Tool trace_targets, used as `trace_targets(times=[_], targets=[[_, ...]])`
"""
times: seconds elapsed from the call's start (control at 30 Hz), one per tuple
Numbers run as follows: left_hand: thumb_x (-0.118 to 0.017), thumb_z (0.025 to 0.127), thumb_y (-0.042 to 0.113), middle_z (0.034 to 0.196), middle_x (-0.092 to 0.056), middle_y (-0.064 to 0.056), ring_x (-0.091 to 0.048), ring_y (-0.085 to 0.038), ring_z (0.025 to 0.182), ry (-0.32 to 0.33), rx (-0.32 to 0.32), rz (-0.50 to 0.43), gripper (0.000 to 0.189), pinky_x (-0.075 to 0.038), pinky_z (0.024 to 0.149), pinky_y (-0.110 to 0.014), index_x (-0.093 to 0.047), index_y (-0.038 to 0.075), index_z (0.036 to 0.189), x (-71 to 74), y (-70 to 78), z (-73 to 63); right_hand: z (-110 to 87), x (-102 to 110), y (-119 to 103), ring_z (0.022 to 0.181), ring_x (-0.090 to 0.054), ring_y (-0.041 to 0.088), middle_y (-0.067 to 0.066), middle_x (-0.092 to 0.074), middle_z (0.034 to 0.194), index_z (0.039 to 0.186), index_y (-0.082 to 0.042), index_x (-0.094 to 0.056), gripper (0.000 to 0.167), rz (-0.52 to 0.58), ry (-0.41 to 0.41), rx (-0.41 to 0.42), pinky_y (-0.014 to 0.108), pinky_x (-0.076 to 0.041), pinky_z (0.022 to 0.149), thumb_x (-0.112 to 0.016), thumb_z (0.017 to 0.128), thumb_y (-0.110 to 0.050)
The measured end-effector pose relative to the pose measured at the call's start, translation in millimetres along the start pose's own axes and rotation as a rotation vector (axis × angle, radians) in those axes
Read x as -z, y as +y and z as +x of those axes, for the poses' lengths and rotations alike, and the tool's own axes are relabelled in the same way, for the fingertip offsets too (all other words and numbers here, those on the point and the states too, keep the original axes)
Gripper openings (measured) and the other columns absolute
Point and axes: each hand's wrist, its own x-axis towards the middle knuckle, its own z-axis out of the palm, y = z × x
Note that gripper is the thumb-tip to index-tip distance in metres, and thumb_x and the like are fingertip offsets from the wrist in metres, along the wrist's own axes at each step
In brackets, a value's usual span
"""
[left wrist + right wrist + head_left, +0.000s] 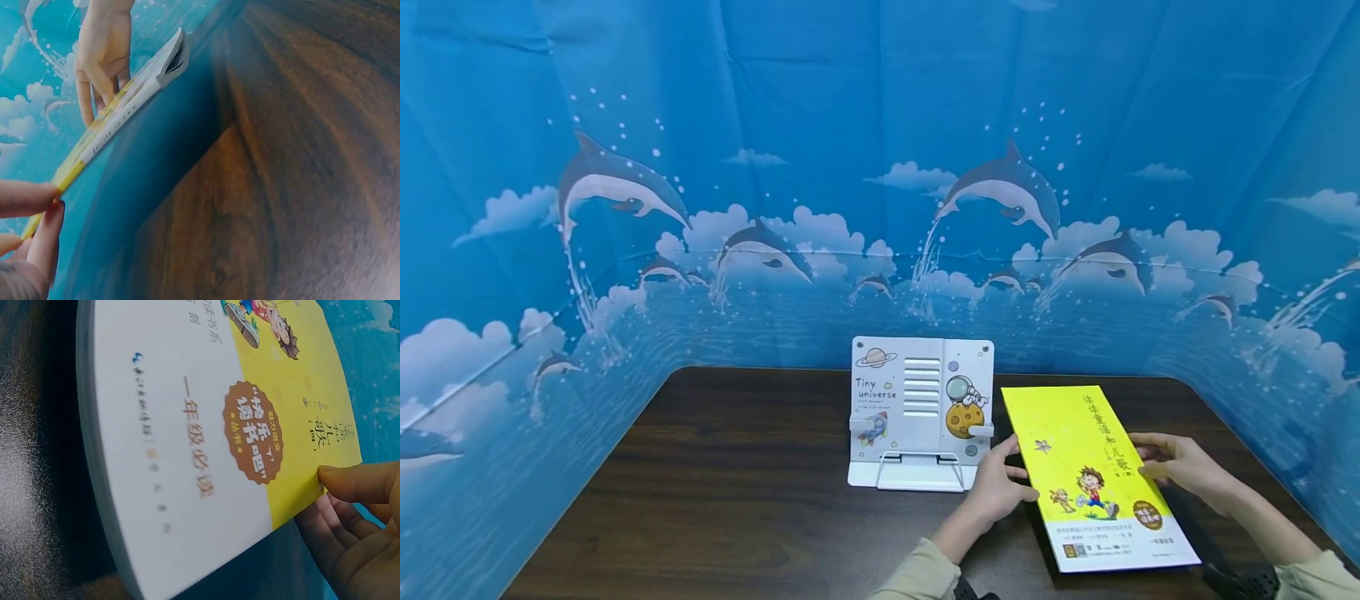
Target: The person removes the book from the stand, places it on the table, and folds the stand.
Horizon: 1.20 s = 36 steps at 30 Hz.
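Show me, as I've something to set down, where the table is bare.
The widest bare patch of table lies left of the white stand, before the dolphin backdrop, continuing in front of the stand. Right of it is crowded: left hand and right hand hold the book there.

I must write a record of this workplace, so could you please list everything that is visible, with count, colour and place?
Book: one, yellow and white with cartoon figures, tilted between both hands, right of the stand
Stand: one, white with space drawings, on the table near its back edge
Table: one, dark brown, below everything
Backdrop: one, blue with printed dolphins and clouds, behind and around the table
Wrist devices: two, black, at the wrists, partly visible
Sleeves: two, pale, lower edge of the head view
Left hand: one, bare, pinching the book's left edge
Right hand: one, bare, pinching its right edge
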Motion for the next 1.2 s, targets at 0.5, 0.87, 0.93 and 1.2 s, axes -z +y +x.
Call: trace_targets(times=[0.5,0.87,0.93,1.2], targets=[[-0.068,0.062,-0.020,0.105,-0.056,-0.007,-0.056,-0.010,0.072,0.060,0.107,0.024,0.065,-0.051,0.057,-0.024,-0.051,-0.007,0.123,-7.7,-8.1,4.8,9.1,-7.4,11.9,0.081,-0.052,0.021,0.014,-0.059,0.102,0.130,0.017,-0.032,0.056,0.001,0.036,-0.041,0.031,-0.044,0.064,-0.056,0.085,-0.007],[-0.069,0.059,-0.020,0.107,-0.058,-0.011,-0.057,-0.010,0.072,0.060,0.118,0.087,0.067,-0.051,0.058,-0.024,-0.050,-0.009,0.122,-9.1,-15.6,4.2,9.8,-13.5,21.7,0.085,-0.055,0.020,0.012,-0.058,0.101,0.131,0.017,-0.030,0.062,0.058,0.015,-0.094,0.033,-0.048,0.069,-0.060,0.081,-0.004],[-0.069,0.059,-0.021,0.099,-0.060,-0.009,-0.057,-0.009,0.071,0.064,0.109,0.106,0.066,-0.051,0.057,-0.023,-0.052,-0.008,0.121,-9.8,-15.7,4.4,10.0,-14.1,23.1,0.084,-0.055,0.020,0.013,-0.057,0.102,0.132,0.017,-0.029,0.063,0.066,0.010,-0.105,0.033,-0.048,0.069,-0.060,0.081,-0.004],[-0.069,0.059,-0.020,0.086,-0.061,-0.012,-0.059,-0.010,0.070,0.102,0.056,0.212,0.059,-0.050,0.053,-0.021,-0.055,-0.011,0.116,-13.7,-11.1,1.2,11.7,-15.7,25.2,0.084,-0.054,0.020,0.013,-0.055,0.102,0.132,0.016,-0.029,0.063,0.053,0.005,-0.136,0.033,-0.048,0.069,-0.059,0.081,-0.004]])
